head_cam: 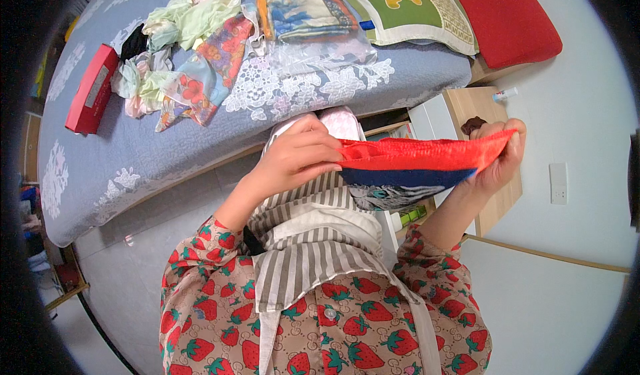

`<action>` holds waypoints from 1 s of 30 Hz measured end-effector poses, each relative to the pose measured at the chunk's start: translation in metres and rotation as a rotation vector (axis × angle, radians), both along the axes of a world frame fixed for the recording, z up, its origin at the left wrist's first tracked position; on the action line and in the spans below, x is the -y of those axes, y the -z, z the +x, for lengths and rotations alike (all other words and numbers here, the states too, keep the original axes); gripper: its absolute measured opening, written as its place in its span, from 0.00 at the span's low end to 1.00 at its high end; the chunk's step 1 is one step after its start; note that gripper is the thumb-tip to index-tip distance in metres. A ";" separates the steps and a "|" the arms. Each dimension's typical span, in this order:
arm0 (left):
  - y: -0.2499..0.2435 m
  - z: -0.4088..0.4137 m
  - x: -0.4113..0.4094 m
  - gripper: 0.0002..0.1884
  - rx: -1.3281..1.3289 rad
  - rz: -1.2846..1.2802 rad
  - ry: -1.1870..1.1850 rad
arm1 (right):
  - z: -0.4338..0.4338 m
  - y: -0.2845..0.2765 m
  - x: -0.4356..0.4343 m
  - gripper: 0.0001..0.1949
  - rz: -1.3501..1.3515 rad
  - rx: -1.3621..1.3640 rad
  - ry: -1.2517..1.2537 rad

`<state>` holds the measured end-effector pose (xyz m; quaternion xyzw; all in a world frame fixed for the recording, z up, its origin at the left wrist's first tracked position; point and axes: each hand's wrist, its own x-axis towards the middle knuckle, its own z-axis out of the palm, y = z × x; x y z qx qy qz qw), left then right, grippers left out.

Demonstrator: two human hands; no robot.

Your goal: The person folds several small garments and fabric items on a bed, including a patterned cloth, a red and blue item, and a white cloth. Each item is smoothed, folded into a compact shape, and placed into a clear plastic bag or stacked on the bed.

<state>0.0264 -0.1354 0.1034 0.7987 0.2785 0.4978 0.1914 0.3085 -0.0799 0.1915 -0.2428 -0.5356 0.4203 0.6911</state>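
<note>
A red and navy cloth with a grey printed pattern is stretched between my two hands, above my lap. My left hand pinches its left end, fingers over the red edge. At the other end, my right hand grips the upper corner in a closed fist. The red band looks folded or doubled along the top. Navy and grey fabric hangs below it, and its lower part is partly foreshortened. A grey-and-white striped apron covers my front beneath the cloth.
Ahead is a bed with a blue quilted cover. On it lie a red box, crumpled thin scarves, a folded patterned cloth in a plastic bag and a green bear-print textile. A wooden-topped cabinet stands at right.
</note>
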 end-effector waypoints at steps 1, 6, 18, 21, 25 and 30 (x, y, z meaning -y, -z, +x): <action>-0.003 -0.004 0.001 0.10 -0.001 0.020 -0.003 | 0.000 0.002 -0.004 0.11 -0.056 -0.023 0.099; -0.039 -0.023 0.007 0.10 -0.083 0.031 -0.068 | 0.002 0.018 -0.023 0.06 -0.166 -0.059 0.035; -0.098 -0.046 0.000 0.19 -0.353 0.147 -0.434 | -0.002 0.043 -0.040 0.06 -0.296 0.107 -0.155; -0.105 -0.054 -0.005 0.17 -0.597 0.198 -0.523 | -0.010 0.048 -0.042 0.08 -0.254 0.147 -0.084; -0.117 -0.054 -0.011 0.13 -0.660 0.399 -0.577 | -0.018 0.050 -0.067 0.08 -0.232 0.215 -0.094; -0.126 -0.056 -0.006 0.12 -0.662 0.396 -0.600 | -0.032 0.033 -0.074 0.08 -0.223 0.142 -0.171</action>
